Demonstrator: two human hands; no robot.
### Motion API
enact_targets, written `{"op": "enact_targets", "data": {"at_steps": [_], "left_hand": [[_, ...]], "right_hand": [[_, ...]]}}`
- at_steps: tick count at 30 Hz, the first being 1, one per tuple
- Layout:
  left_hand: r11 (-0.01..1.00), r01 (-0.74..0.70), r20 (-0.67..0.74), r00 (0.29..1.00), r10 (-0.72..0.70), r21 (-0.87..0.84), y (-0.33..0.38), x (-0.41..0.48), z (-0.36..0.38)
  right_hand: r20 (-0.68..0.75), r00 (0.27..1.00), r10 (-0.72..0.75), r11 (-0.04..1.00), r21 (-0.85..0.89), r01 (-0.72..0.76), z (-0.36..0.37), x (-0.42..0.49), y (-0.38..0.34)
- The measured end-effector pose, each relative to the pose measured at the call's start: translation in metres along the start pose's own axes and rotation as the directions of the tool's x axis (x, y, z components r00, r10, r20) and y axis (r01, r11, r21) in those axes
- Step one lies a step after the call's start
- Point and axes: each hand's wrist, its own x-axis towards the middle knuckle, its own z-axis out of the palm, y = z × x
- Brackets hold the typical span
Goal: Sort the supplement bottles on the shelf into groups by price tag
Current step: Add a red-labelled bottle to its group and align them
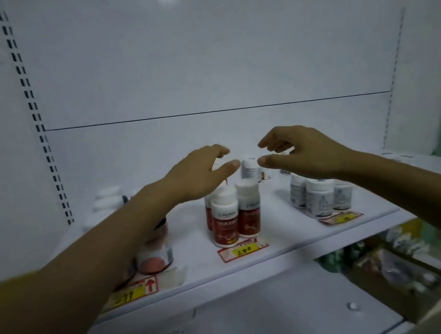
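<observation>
On the white shelf point(285, 231) stand three groups of white-capped supplement bottles. The red-label bottles point(233, 216) are in the middle behind a yellow price tag point(243, 250). White-label bottles point(318, 195) stand at the right behind another tag point(341, 217). At the left, an orange-label bottle point(155, 254) sits partly hidden by my forearm, above a third tag point(134, 290). A lone white bottle point(250, 169) stands at the back. My left hand point(200, 174) and my right hand point(300, 151) hover above it, fingers curled and apart, holding nothing.
More white bottles point(106, 202) stand at the far left back. The shelf's back panel and slotted uprights point(37, 119) rise behind. Below at the right, a lower shelf holds a box of mixed packets point(388, 259). A white unit point(236, 328) sits under the shelf.
</observation>
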Motion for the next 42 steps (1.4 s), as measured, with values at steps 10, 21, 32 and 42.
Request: {"op": "enact_targets", "data": {"at_steps": [10, 21, 32, 42], "left_hand": [[0.989, 0.145, 0.008, 0.989, -0.145, 0.03, 0.035, -0.004, 0.025], [0.957, 0.226, 0.137, 0.958, -0.253, 0.183, -0.008, 0.048, 0.015], [0.794, -0.001, 0.289, 0.932, -0.22, 0.609, -0.053, 0.11, 0.022], [0.676, 0.071, 0.174, 0.941, -0.289, 0.734, -0.069, 0.113, 0.023]], "right_hand": [[0.056, 0.998, -0.022, 0.997, 0.07, 0.018, -0.008, -0.016, 0.049], [0.17, 0.984, -0.057, 0.998, -0.002, 0.058, 0.062, 0.121, 0.055], [0.343, 0.939, 0.007, 0.956, -0.277, 0.094, 0.144, 0.241, 0.089], [0.159, 0.98, -0.118, 0.992, -0.015, 0.122, 0.164, 0.252, 0.091]]}}
